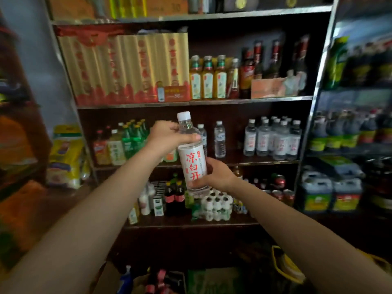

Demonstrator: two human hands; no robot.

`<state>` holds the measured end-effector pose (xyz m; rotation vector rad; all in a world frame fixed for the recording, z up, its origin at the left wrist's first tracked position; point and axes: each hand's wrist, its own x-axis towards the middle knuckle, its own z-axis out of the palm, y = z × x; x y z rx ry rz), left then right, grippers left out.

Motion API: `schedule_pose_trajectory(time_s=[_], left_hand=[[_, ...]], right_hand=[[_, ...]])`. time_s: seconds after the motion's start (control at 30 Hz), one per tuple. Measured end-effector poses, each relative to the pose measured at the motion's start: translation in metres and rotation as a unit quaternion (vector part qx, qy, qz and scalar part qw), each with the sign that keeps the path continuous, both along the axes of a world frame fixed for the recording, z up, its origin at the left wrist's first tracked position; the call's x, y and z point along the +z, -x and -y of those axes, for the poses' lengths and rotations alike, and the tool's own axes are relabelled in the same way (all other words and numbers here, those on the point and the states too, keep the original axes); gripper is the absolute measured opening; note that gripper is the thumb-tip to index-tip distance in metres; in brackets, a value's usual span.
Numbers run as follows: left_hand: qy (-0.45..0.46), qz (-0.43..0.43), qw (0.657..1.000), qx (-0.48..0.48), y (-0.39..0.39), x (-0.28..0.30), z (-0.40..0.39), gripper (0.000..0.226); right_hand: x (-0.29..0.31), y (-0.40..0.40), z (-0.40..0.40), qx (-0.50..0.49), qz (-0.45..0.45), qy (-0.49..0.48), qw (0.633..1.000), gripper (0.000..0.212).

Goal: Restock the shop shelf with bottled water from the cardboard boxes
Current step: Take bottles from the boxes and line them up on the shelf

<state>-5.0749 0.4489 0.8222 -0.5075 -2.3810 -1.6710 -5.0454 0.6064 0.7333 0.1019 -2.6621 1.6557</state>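
A clear, full water bottle [192, 153] is gripped by left hand [167, 137] and right hand [214, 174], fingers curled, near the shelf [244, 161].

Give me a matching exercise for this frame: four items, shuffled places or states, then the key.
Items:
1. clear water bottle with white cap and red-lettered label
2. group of matching white-label water bottles
3. yellow-green oil bottles with green caps
4. dark cola bottles with red labels

Places:
A. upper shelf, beside gold boxes
B. gripped in both hands
C. lower shelf, left of the white-capped small bottles
D. middle shelf, right end

Pairs: 1-B, 2-D, 3-A, 4-C
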Motion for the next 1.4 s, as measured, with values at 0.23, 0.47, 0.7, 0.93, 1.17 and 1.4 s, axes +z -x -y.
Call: schedule_pose_trajectory(time_s=[0.23, 0.47, 0.7, 0.93, 1.17, 1.4], left_hand=[[0.019, 0.016, 0.997, -0.071, 0.099, -0.023, -0.084, 0.028], [0.053, 0.027, 0.987, -0.146, 0.195, -0.031, -0.148, 0.034], [0.046, 0.029, 0.979, -0.197, 0.258, -0.041, -0.208, 0.036], [0.066, 0.029, 0.964, -0.255, 0.294, -0.058, -0.273, 0.041], [0.086, 0.047, 0.960, -0.262, 0.333, -0.080, -0.356, 0.050], [0.124, 0.038, 0.961, -0.243, 0.361, -0.105, -0.422, 0.045]], right_hand=[[-0.022, 0.067, -0.074, -0.082, 0.017, 0.000, 0.996, 0.076], [-0.029, 0.135, -0.116, -0.187, 0.020, -0.020, 0.982, 0.064], [-0.033, 0.183, -0.164, -0.285, 0.021, -0.041, 0.957, 0.069], [-0.055, 0.214, -0.219, -0.321, 0.013, -0.032, 0.946, 0.065], [-0.080, 0.257, -0.287, -0.372, 0.018, -0.027, 0.928, 0.061], [-0.113, 0.301, -0.346, -0.415, 0.029, -0.032, 0.909, 0.060]])
